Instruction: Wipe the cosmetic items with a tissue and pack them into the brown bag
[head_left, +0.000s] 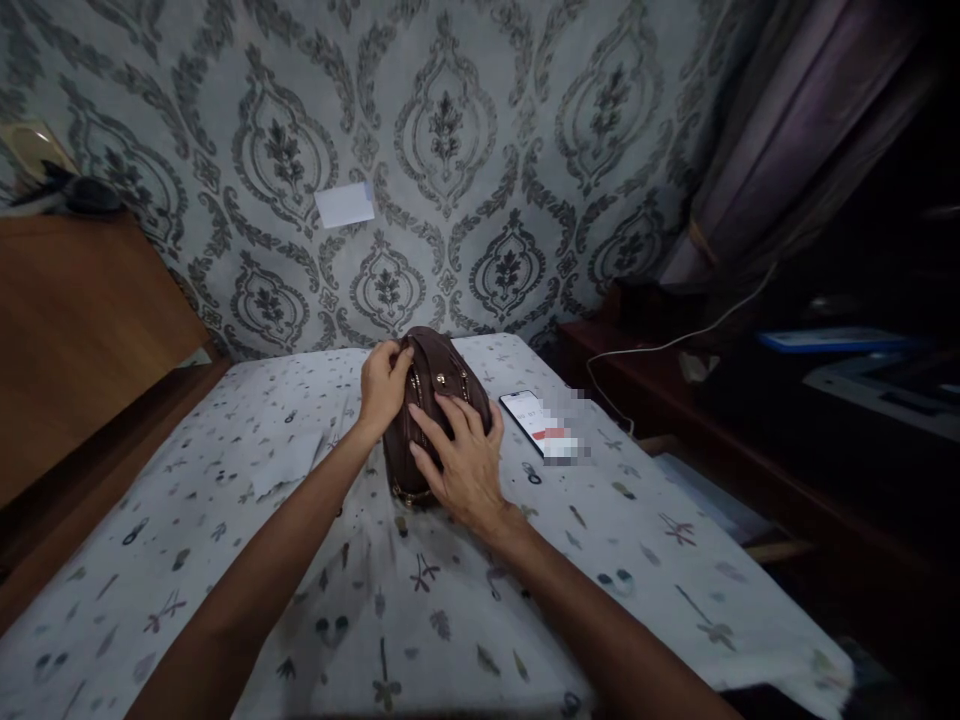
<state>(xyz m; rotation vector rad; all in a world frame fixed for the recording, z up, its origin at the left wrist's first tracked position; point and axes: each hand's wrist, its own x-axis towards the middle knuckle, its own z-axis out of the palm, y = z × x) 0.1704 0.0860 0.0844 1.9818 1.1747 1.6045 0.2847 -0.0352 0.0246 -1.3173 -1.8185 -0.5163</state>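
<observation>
A dark brown bag (405,455) with gold-coloured zips and fittings stands on the patterned white cloth of the table (427,640). At its far left edge, my left hand (384,385) is closed, thumb and fingers together near the end of a zip; what they pinch is too small to make out. My right hand (469,460) rests on the bag's top and right side, its fingers spread apart. Just right of the bag lies a phone (529,420) with its screen lit.
A whitish sheet (289,462) lies left of the bag. Wooden furniture (90,340) stands at the left. On the right are a dark reddish surface (645,385), a white cable (660,348) and a blue-edged object (832,341). A patterned wall rises behind.
</observation>
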